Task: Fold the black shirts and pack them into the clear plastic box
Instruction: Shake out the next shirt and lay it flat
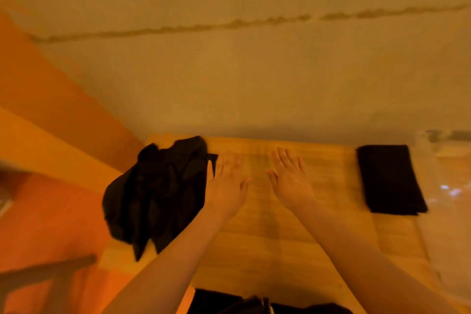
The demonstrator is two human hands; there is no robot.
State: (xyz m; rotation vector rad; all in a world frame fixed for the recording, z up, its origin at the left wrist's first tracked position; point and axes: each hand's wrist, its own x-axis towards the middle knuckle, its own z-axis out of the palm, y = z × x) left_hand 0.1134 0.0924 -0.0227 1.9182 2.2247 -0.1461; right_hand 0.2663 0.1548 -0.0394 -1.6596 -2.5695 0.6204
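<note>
Landmark: we place everything against the pale wooden table [280,232], which stands against a plain wall.
Heap: a crumpled pile of unfolded black shirts [158,191] sits at the table's left end, one edge hanging over the side; we judge it is kept there as the stock waiting to be folded.
Finished piece: a flat folded black shirt [390,178], rectangular, lies at the table's right end, probably set there to be close to the container.
Box: the clear plastic box [448,178] shows only as a blurred, glossy shape off the table's right edge, just beside the folded shirt; we cannot tell what it holds.
Left hand: our left hand [226,181] is spread flat, fingers straight, holding nothing, its outer edge touching or just beside the heap.
Right hand: our right hand [290,178] is likewise wide and empty, over the bare middle of the table, well apart from the folded shirt.
Reading: the middle of the table seems kept as folding space; we judge the next shirt comes from the heap.
</note>
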